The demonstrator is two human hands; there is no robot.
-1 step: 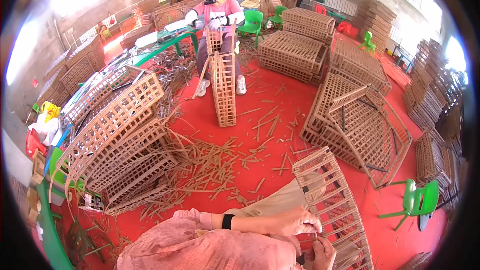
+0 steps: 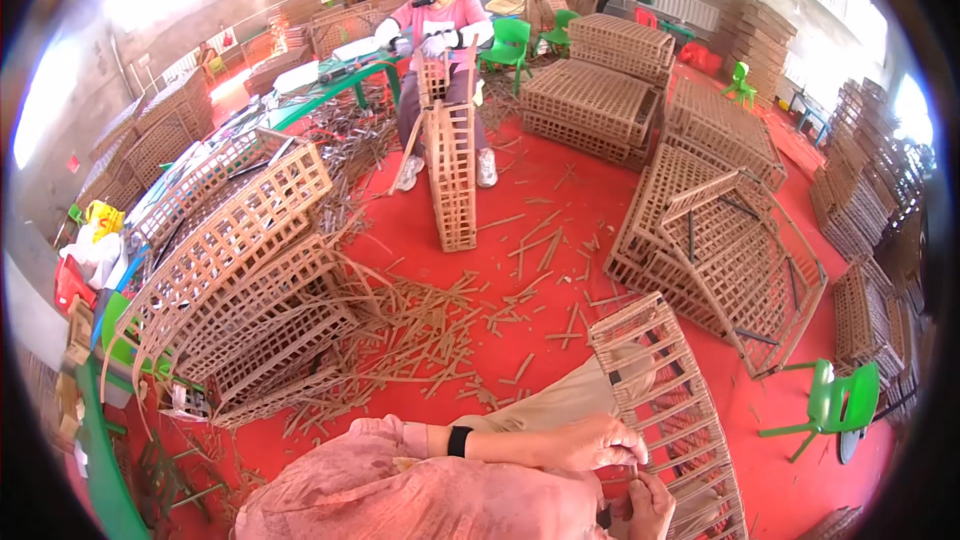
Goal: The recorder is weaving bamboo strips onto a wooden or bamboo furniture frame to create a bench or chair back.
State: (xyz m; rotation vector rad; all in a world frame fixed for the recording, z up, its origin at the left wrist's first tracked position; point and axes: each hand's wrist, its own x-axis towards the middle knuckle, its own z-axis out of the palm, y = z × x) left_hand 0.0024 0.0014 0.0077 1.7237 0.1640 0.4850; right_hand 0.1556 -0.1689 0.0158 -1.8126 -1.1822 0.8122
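A long brown woven wicker panel (image 2: 668, 385) with crosswise slats stands tilted over my beige trouser leg at the lower right. My left hand (image 2: 595, 443), its wrist in a black band, reaches across to the panel's left edge with fingertips pinched. Just below it, my right hand (image 2: 650, 508) is closed, thumb and fingers together at the same edge. Between the fingertips of both hands shows a thin brown strip (image 2: 633, 473); its ends are hidden by the fingers.
Woven panels (image 2: 230, 240) are stacked at the left, more baskets (image 2: 590, 95) at the right. Cut strips (image 2: 430, 335) litter the red floor. Opposite, a seated person (image 2: 440, 30) in white gloves works on another woven piece (image 2: 452, 175). A green chair (image 2: 835, 400) stands at the right.
The whole view has shifted very slightly. Both hands keep the same place on the panel's edge.
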